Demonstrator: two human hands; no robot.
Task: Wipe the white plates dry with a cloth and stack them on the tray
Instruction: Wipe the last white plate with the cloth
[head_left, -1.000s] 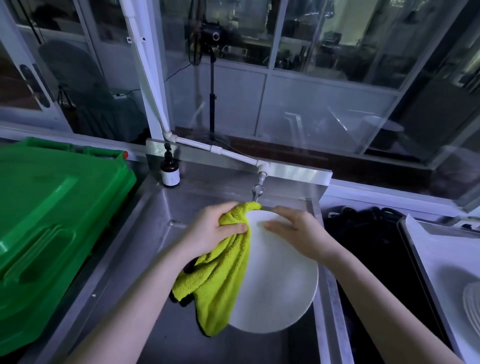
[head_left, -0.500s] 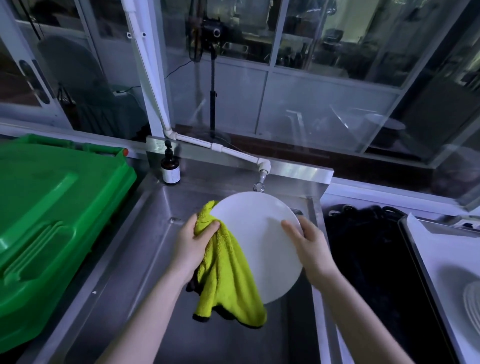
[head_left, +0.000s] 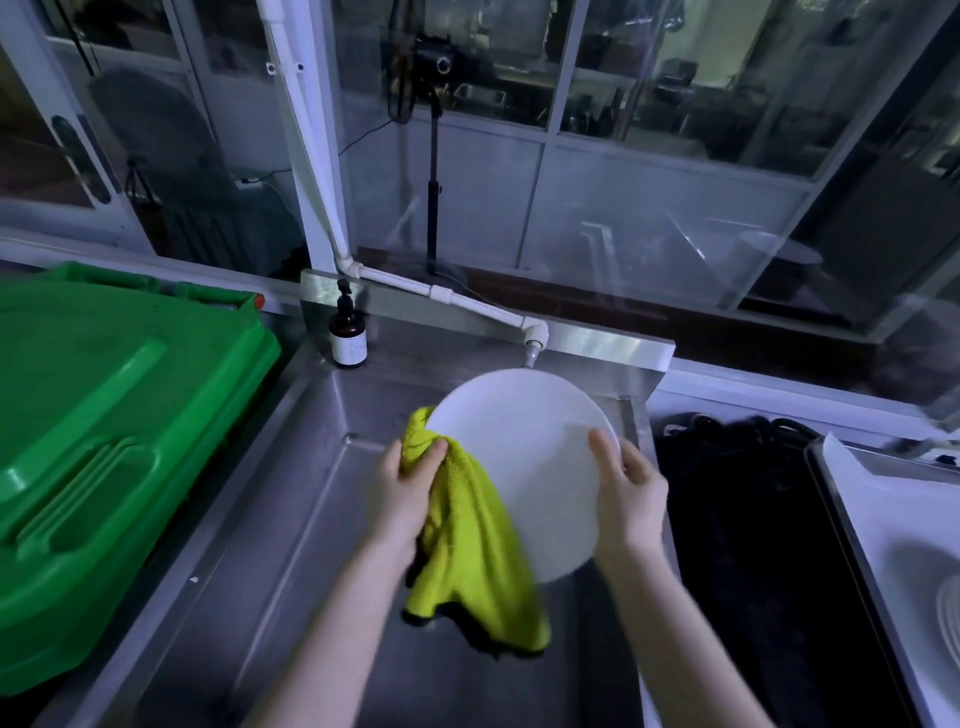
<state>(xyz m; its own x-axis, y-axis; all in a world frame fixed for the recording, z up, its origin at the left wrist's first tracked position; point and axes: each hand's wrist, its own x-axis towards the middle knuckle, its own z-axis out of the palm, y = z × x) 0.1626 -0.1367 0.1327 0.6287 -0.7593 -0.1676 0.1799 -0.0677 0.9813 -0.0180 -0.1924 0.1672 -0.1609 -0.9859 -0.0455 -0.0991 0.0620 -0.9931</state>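
Note:
A round white plate (head_left: 524, 457) is held tilted above the steel sink (head_left: 291, 519), just below the tap. My left hand (head_left: 410, 488) grips a yellow-green cloth (head_left: 467, 561) bunched against the plate's left edge; the cloth hangs down below the plate. My right hand (head_left: 631, 499) clasps the plate's right rim, thumb across its face. At the far right a tray (head_left: 852, 519) lined in white shows the edge of another white plate (head_left: 948, 618).
A large green bin lid (head_left: 104, 447) lies left of the sink. A brown pump bottle (head_left: 347, 335) stands at the sink's back left corner. A white pipe with a tap (head_left: 534, 343) hangs over the sink. A black mass (head_left: 753, 519) lies between sink and tray.
The plate has been raised and tipped up toward the tap. My left hand with the cloth slid from the plate's top to its left edge; my right hand shifted to the right rim.

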